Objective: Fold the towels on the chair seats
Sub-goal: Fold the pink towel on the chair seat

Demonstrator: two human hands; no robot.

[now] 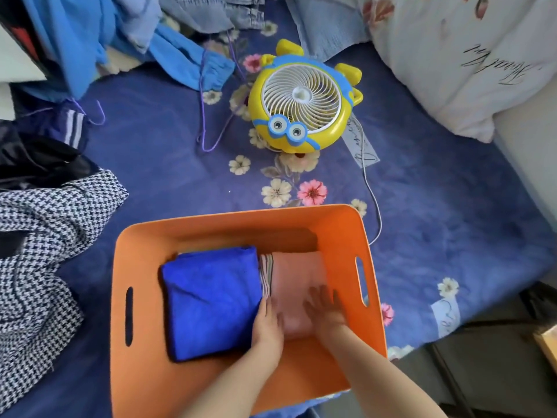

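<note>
Hands: left hand, right hand laid flat, fingers straight, on folded pink towel;
Container: orange plastic bin; folded blue towel held alongside

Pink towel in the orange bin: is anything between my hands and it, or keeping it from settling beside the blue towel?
Nothing visible does. The left hand and right hand both lie flat on the pink towel, which sits in the orange bin right against the blue towel.
</note>
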